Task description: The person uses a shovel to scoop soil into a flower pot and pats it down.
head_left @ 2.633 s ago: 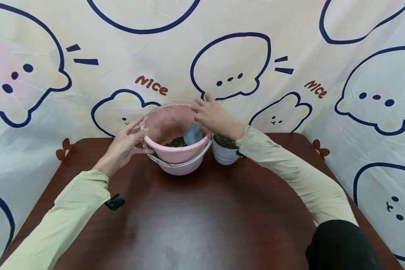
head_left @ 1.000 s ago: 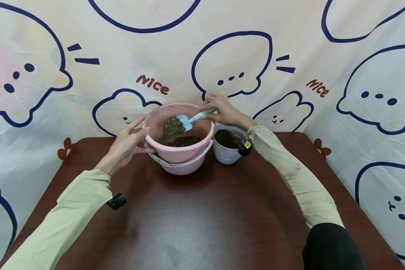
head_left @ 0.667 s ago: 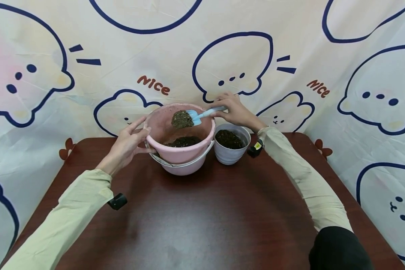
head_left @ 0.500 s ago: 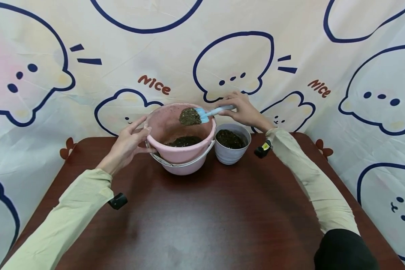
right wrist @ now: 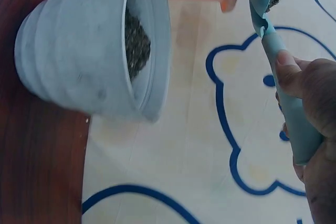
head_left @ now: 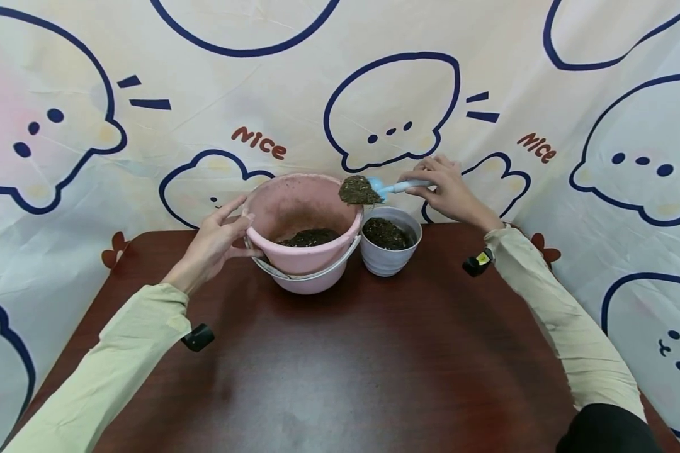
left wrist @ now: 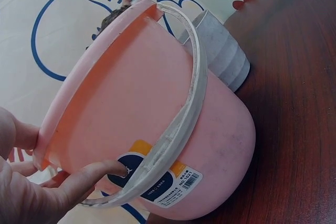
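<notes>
My left hand [head_left: 208, 245] grips the left rim of a pink bucket [head_left: 300, 259], which tilts a little and has dark soil [head_left: 311, 238] at the bottom. In the left wrist view, one digit lies against the sticker [left wrist: 157, 174] under the white bucket handle [left wrist: 181, 129]. My right hand [head_left: 444, 192] holds the handle of a light blue garden trowel [head_left: 405, 186]. A heaped load of soil [head_left: 358, 190] fills its blade, above the gap between the bucket's right rim and a grey-white flowerpot [head_left: 385, 261]. The pot holds dark soil [head_left: 386, 233] below its rim.
Bucket and pot stand side by side near the back edge of a dark brown table [head_left: 317, 352]. Close behind hangs a pale cloth [head_left: 294, 82] with cartoon outlines. Black wrist cameras sit under both forearms.
The trowel first dips into the bucket, then comes up loaded with soil. My right hand has carried it rightward past the bucket's rim. The left hand keeps its grip on the bucket.
</notes>
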{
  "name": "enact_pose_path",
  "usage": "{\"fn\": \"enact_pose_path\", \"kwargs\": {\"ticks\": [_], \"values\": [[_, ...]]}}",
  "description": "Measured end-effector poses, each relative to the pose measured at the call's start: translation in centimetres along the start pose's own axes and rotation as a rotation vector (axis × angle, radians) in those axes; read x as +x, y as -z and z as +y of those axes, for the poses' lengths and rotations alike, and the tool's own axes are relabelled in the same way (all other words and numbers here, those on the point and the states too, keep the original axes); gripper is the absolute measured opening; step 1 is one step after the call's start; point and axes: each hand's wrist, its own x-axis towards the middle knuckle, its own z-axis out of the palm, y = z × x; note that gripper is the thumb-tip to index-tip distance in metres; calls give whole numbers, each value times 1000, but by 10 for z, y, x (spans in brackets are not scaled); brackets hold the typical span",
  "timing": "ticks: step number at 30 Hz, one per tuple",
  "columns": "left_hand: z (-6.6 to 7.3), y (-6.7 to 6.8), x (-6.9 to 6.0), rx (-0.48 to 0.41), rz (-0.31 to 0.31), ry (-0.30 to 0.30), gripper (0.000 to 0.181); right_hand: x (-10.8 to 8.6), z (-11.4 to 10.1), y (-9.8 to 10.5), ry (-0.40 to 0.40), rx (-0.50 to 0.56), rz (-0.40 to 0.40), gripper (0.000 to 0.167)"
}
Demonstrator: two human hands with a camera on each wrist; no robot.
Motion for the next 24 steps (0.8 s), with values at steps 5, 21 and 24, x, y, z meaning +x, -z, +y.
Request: {"fn": "enact_pose_path", "kwargs": {"ticks": [5,21,24], "values": [[1,-1,0,-4,5,5,70,-17,20,12,-5,-15,28,26],[-1,0,3,7,7,9,69,-47,20,40,199,-550,-10,32],[-1,1,2,8,5,8,69,-45,11,40,275,-666,-21,41]]}}
